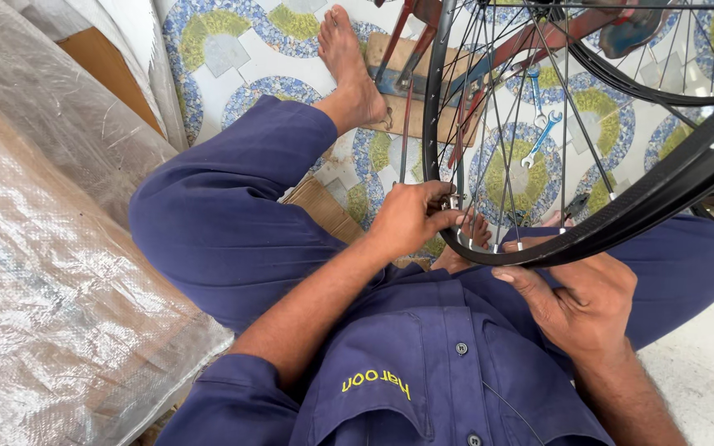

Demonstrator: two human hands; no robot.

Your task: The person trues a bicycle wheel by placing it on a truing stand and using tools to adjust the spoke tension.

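Patterned floor tiles [274, 49] in blue, green and white spread under a seated person in dark blue work clothes, with plastic-wrapped bundles [35, 272] stacked off to one side. A black bicycle wheel rim [621, 219] stands upright across the lap, probably so that its lower arc sits close to both hands. The right hand [584, 301] is closed around that lower arc from beneath, thumb lying along the rim's outer face, which appears to steady the wheel. The left hand [411, 219] is pinched shut on a small metal piece, seemingly a spoke tool or nipple, right at the inner edge of the rim where a spoke [506, 177] ends; what exactly it holds is too small to tell. Beyond the grips, seen through the spokes, two blue spanners [539, 132] lie on the tiles well apart from either hand.
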